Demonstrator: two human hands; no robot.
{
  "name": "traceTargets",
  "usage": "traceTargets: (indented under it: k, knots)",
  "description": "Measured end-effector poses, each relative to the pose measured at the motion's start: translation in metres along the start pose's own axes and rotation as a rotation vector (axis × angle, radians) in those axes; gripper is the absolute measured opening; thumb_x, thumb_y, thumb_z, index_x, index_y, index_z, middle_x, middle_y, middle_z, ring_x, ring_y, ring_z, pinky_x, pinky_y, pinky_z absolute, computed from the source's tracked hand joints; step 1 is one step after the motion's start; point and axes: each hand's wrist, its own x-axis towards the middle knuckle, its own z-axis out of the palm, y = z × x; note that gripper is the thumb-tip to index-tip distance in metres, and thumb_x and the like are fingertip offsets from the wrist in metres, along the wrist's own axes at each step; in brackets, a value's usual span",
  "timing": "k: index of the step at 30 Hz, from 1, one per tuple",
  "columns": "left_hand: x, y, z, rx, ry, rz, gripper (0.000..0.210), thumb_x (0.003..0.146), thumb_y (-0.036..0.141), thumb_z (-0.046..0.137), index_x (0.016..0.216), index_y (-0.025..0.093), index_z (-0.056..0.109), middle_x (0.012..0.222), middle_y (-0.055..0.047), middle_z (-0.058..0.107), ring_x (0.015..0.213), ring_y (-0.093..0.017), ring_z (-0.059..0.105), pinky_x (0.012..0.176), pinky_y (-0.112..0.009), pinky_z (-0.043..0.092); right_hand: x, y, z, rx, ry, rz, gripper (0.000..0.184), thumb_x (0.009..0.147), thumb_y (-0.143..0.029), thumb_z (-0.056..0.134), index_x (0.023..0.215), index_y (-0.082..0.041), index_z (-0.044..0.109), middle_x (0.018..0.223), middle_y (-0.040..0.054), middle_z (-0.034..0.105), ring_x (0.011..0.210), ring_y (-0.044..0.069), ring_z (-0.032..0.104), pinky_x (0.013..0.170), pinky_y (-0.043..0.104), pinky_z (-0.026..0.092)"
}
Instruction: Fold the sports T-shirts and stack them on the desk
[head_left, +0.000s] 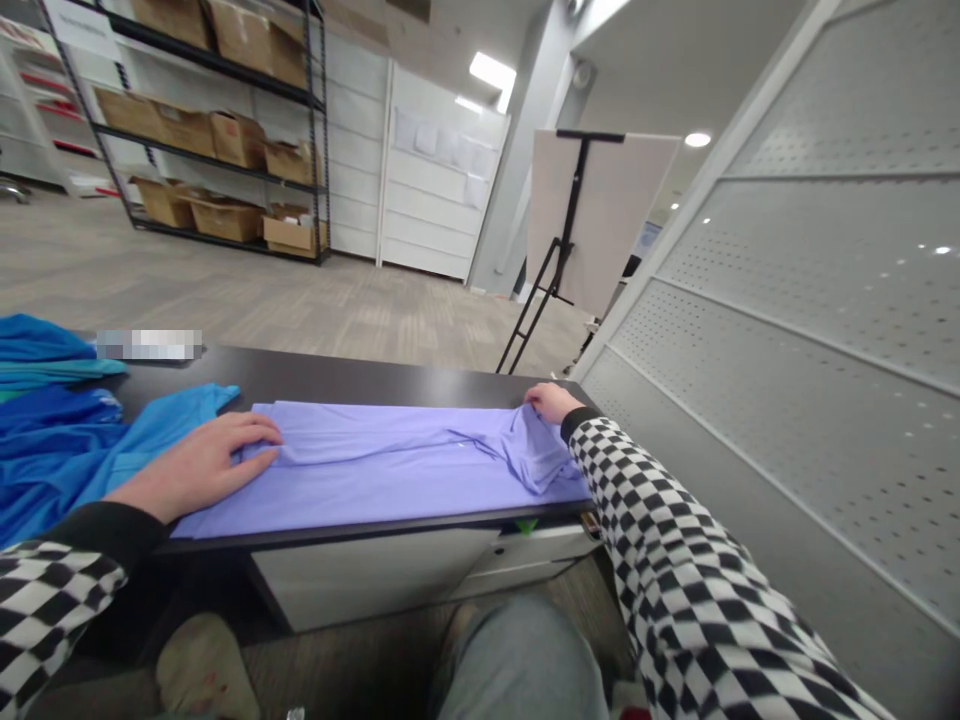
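A lavender garment (390, 480) lies stretched lengthwise along the dark table, folded into a long strip with a crease along its middle. Its right end is bunched and rumpled. My left hand (214, 455) rests on the left end of the cloth, fingers stretched forward and thumb apart. At the far right corner, my right hand (551, 402) pinches the garment's edge between bent fingers. Just left of my left hand, a blue garment (169, 425) lies crumpled beside the lavender one.
More blue and teal clothes (45, 420) pile up at the table's left end, near a blurred flat item (150, 345). The dark table (337, 375) meets a perforated grey panel (750, 330) on the right. Beyond stand an easel board (600, 220) and shelves of cardboard boxes (225, 215).
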Motion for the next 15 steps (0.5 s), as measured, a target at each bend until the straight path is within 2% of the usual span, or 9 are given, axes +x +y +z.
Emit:
traceTargets:
  k: [3, 5, 7, 10, 12, 15]
  knots:
    - [-0.001, -0.002, 0.001, 0.006, 0.004, 0.006, 0.038, 0.096, 0.060, 0.059, 0.107, 0.035, 0.085, 0.127, -0.001, 0.085, 0.127, -0.027, 0.072, 0.122, -0.042, 0.052, -0.005, 0.011, -0.008, -0.007, 0.018, 0.026, 0.023, 0.090, -0.008, 0.068, 0.101, -0.019, 0.085, 0.107, 0.0101, 0.085, 0.095, 0.022, 0.075, 0.098, 0.031, 0.058]
    - [-0.001, -0.005, 0.003, 0.007, 0.007, 0.018, 0.038, 0.097, 0.059, 0.058, 0.107, 0.034, 0.085, 0.128, -0.001, 0.084, 0.126, -0.027, 0.073, 0.121, -0.042, 0.053, -0.018, 0.019, -0.011, 0.001, 0.040, 0.037, 0.023, 0.092, -0.007, 0.065, 0.100, -0.019, 0.083, 0.107, 0.0100, 0.084, 0.096, 0.022, 0.075, 0.095, 0.030, 0.058]
    - [-0.001, -0.006, 0.003, 0.002, 0.008, 0.020, 0.039, 0.097, 0.060, 0.058, 0.107, 0.034, 0.085, 0.129, -0.002, 0.083, 0.126, -0.028, 0.073, 0.121, -0.042, 0.052, -0.037, 0.027, -0.009, 0.011, 0.058, 0.047, 0.028, 0.095, -0.007, 0.064, 0.115, -0.019, 0.081, 0.107, 0.0094, 0.084, 0.098, 0.022, 0.076, 0.094, 0.030, 0.058]
    - [0.000, -0.007, 0.004, -0.009, 0.000, 0.002, 0.042, 0.094, 0.062, 0.057, 0.106, 0.033, 0.085, 0.130, -0.003, 0.083, 0.127, -0.029, 0.072, 0.124, -0.044, 0.051, -0.068, 0.041, -0.001, 0.071, 0.060, 0.053, 0.056, 0.093, -0.009, 0.071, 0.148, -0.019, 0.069, 0.106, 0.0070, 0.084, 0.099, 0.023, 0.078, 0.099, 0.033, 0.060]
    - [0.000, -0.008, 0.004, -0.009, -0.003, -0.005, 0.044, 0.094, 0.063, 0.056, 0.106, 0.032, 0.085, 0.131, -0.004, 0.083, 0.128, -0.030, 0.072, 0.125, -0.044, 0.050, -0.083, 0.049, 0.004, 0.110, 0.072, 0.074, 0.069, 0.091, -0.010, 0.074, 0.158, -0.020, 0.062, 0.110, 0.0077, 0.085, 0.104, 0.025, 0.080, 0.105, 0.038, 0.061]
    - [0.000, -0.008, 0.005, 0.002, -0.001, 0.015, 0.045, 0.096, 0.062, 0.056, 0.110, 0.030, 0.086, 0.133, -0.005, 0.082, 0.129, -0.030, 0.071, 0.125, -0.045, 0.050, -0.088, 0.051, 0.008, 0.107, 0.122, 0.141, 0.058, 0.099, -0.018, 0.068, 0.157, -0.017, 0.066, 0.126, 0.0150, 0.084, 0.117, 0.029, 0.079, 0.114, 0.044, 0.060]
